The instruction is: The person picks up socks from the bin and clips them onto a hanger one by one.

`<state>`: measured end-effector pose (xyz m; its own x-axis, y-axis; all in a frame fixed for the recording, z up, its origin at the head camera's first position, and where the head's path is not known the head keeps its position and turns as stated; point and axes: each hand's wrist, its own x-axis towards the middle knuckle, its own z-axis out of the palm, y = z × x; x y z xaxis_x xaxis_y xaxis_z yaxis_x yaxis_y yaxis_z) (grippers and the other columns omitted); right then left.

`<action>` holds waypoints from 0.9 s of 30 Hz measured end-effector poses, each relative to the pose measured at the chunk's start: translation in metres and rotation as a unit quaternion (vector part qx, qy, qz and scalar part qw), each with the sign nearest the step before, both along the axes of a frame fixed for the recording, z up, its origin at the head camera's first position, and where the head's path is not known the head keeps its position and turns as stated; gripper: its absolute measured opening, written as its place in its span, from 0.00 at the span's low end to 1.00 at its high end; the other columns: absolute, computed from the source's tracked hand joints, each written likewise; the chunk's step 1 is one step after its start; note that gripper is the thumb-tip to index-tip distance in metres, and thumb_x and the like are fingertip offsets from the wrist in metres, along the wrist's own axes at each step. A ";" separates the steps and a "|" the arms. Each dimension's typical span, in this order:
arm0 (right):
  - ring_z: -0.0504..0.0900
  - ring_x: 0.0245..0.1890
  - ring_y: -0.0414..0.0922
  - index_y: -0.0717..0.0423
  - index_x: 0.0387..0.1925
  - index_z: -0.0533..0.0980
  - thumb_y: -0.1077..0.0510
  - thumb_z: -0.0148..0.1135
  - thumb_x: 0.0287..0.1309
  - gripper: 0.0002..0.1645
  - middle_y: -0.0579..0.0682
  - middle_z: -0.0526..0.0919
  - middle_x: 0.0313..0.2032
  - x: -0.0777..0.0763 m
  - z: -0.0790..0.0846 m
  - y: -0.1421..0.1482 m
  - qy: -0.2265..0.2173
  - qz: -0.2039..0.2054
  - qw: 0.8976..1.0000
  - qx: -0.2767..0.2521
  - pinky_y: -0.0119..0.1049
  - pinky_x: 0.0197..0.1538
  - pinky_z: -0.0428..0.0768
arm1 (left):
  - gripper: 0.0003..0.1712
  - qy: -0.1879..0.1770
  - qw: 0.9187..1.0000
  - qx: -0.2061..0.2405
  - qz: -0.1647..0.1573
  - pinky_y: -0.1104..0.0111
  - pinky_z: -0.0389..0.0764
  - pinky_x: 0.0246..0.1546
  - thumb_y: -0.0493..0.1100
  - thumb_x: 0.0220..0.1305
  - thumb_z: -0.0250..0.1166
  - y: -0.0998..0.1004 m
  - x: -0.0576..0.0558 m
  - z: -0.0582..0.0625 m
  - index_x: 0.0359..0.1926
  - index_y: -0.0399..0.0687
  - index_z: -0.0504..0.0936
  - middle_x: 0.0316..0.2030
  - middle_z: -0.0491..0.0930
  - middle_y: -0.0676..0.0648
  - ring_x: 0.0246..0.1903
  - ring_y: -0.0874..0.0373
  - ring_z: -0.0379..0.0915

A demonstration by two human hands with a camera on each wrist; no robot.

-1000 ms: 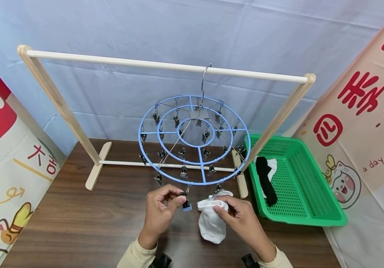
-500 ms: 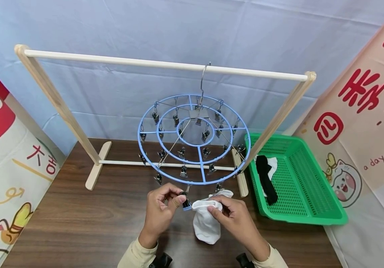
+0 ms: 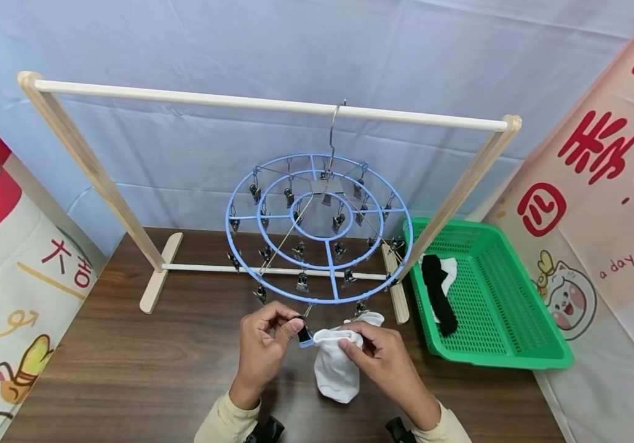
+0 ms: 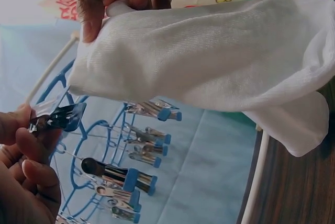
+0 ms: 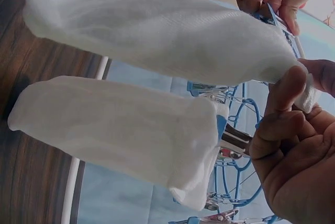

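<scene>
In the head view my left hand (image 3: 264,347) pinches a black clip with a blue tip (image 3: 306,339), which hangs at the front of the round blue drying hanger (image 3: 332,268). My right hand (image 3: 388,360) pinches a white sock (image 3: 337,374) by its cuff, thumb and fingers at the upper edge. The cuff is right beside the clip's blue tip. A second white sock (image 5: 115,135) hangs from a neighbouring clip (image 5: 235,140) in the right wrist view, mostly hidden behind my right hand in the head view. The left wrist view shows the held sock (image 4: 204,56) spread out near the pinched clip (image 4: 65,118).
A wooden rack (image 3: 267,103) carries the hanger by a metal hook (image 3: 334,132). Several other clips dangle around its rings. At the right stands a green basket (image 3: 516,295) with a black sock (image 3: 439,295) and white fabric (image 3: 449,275) inside. Printed cloths border the brown table (image 3: 128,369).
My right hand has brought the white sock leftward, up to the pinched clip. My left hand has kept its place, with the clip now turned slightly and its blue tip farther left.
</scene>
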<state>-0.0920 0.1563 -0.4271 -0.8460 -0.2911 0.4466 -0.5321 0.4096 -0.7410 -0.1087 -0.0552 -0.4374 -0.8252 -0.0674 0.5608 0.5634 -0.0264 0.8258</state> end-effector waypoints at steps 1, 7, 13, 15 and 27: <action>0.62 0.18 0.28 0.51 0.38 0.81 0.67 0.69 0.52 0.11 0.36 0.68 0.19 0.000 0.000 -0.001 -0.003 0.000 1.000 -0.001 0.24 0.17 0.63 | 0.10 0.000 1.000 0.001 0.003 0.74 0.67 0.13 0.21 0.49 0.68 0.000 0.000 0.000 0.24 0.37 0.79 0.19 0.79 0.42 0.17 0.68 0.66; 0.62 0.17 0.29 0.52 0.37 0.82 0.67 0.69 0.52 0.11 0.35 0.68 0.19 0.001 -0.002 -0.002 -0.009 -0.005 1.000 0.000 0.25 0.16 0.64 | 0.10 -0.017 1.000 0.000 0.015 0.75 0.67 0.14 0.24 0.50 0.69 0.000 0.000 -0.001 0.23 0.39 0.80 0.19 0.79 0.43 0.17 0.67 0.65; 0.62 0.18 0.29 0.52 0.37 0.82 0.67 0.70 0.52 0.11 0.36 0.69 0.20 0.001 -0.003 -0.002 -0.012 -0.009 1.000 0.001 0.26 0.16 0.64 | 0.10 -0.023 1.000 0.006 0.016 0.74 0.67 0.14 0.23 0.50 0.69 0.000 0.001 -0.002 0.22 0.39 0.79 0.19 0.79 0.43 0.16 0.66 0.65; 0.62 0.18 0.29 0.52 0.38 0.82 0.67 0.70 0.52 0.11 0.36 0.69 0.20 0.001 -0.003 -0.002 -0.013 -0.009 1.000 0.001 0.26 0.17 0.64 | 0.10 -0.023 1.000 0.006 0.017 0.74 0.66 0.13 0.23 0.50 0.69 0.000 0.001 -0.002 0.22 0.39 0.79 0.18 0.78 0.44 0.16 0.67 0.65; 0.61 0.18 0.28 0.51 0.39 0.82 0.65 0.70 0.54 0.11 0.36 0.69 0.20 0.005 -0.003 -0.011 0.005 0.003 1.000 0.003 0.24 0.17 0.64 | 0.11 -0.020 1.000 0.003 0.014 0.74 0.65 0.13 0.22 0.50 0.68 0.001 0.002 0.000 0.22 0.39 0.79 0.18 0.78 0.43 0.16 0.67 0.64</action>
<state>-0.0868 0.1458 -0.4305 -0.8395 -0.2990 0.4537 -0.5424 0.4103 -0.7331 -0.1072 -0.0539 -0.4376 -0.8445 -0.0931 0.5273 0.5309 -0.0164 0.8473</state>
